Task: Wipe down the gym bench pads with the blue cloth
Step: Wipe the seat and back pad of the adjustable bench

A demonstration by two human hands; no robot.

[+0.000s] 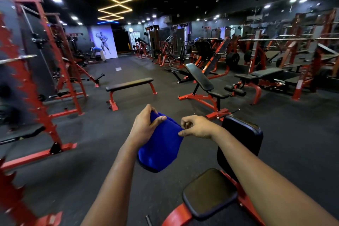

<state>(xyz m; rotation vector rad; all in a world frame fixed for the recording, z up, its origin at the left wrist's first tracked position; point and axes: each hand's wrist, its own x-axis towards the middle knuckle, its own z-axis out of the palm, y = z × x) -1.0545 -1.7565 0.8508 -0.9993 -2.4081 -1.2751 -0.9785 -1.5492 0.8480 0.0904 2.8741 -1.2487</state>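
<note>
A blue cloth (159, 147) hangs folded in the air in front of me. My left hand (145, 126) grips its upper left edge, thumb across the front. My right hand (197, 127) pinches its upper right corner between thumb and fingers. Just below and to the right stands a bench with a red frame: its upright black back pad (242, 137) lies under my right forearm, and its black seat pad (209, 191) sits lower, nearer to me. The cloth touches neither pad.
A flat bench (129, 84) stands ahead on the dark rubber floor, an incline bench (200, 77) to its right. Red racks (45, 79) line the left side and more machines fill the right. A person bends over far back left.
</note>
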